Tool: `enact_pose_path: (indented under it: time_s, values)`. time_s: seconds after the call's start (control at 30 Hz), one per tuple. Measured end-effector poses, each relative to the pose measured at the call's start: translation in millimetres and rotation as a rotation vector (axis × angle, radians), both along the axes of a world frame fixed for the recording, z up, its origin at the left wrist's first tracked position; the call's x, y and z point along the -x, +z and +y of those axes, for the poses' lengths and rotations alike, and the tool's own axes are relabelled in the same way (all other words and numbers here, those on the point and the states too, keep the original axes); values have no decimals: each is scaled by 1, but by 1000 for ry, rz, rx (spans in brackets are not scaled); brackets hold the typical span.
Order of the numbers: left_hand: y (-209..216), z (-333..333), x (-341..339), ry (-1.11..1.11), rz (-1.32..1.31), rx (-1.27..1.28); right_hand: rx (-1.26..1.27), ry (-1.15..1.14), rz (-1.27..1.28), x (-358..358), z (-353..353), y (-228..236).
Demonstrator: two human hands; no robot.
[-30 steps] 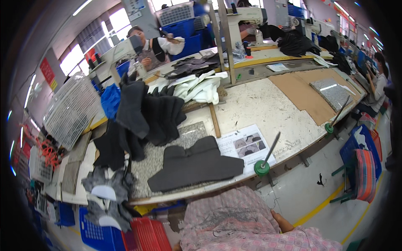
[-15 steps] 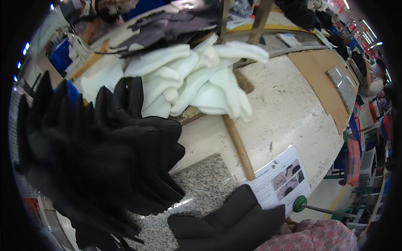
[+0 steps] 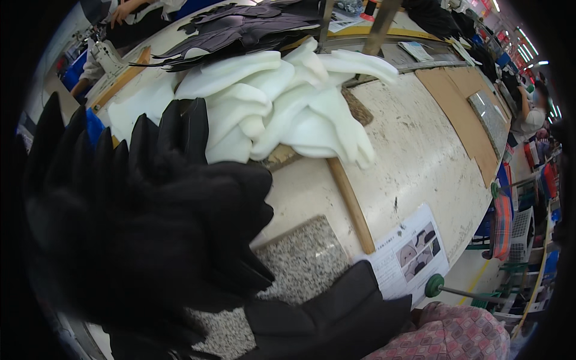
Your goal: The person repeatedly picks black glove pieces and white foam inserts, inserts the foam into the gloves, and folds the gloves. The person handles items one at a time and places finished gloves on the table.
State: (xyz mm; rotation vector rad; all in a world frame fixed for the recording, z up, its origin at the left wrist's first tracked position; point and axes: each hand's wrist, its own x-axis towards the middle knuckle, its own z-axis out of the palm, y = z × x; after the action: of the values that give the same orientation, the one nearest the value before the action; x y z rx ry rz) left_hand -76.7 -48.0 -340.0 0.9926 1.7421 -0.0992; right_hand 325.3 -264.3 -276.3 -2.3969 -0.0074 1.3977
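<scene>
At the lower edge of my head view, neither my left hand nor my right hand shows, so I cannot tell how far open either one is or whether it has hold of anything; only a patterned pink sleeve (image 3: 456, 336) comes in at the bottom right. Just beside that sleeve lies a flat black fabric piece (image 3: 330, 315), its upper edge resting on a speckled granite slab (image 3: 303, 261) set into the worktop (image 3: 414, 150). Left of the slab, a big heap of black fabric pieces (image 3: 150, 228) stands up close to the camera and fills most of the left half. Right of the flat piece, a printed sheet with small photos (image 3: 411, 252) lies touching the worktop edge, and a green knob on a thin rod (image 3: 434, 285) sits just below it. A wooden strip (image 3: 350, 204) runs from the sheet up toward a pile of white foam pieces (image 3: 282, 102). Beyond the foam lie dark cut pieces (image 3: 240, 33), and a brown board (image 3: 459, 114) covers the worktop's far right. Another person's hand (image 3: 123, 9) shows at the top left.
</scene>
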Motion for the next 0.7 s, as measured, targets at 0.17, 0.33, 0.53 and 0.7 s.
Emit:
enact_pose_path:
  time_s: [0.17,0.33,0.53,0.7]
  values:
    - [-21,-39,33,-36,-14,-113,-166,48,-45,-3,-9,-43]
    - [-1,-47,65,-104,-50,-312,-442,78,-174,-17,13,-47]
    - [140,-48,25,17,-440,-472,-943,-38,-367,-32,30,48]
    - [264,-73,-38,-268,-451,-855,-1206,-40,-236,8,24,155]
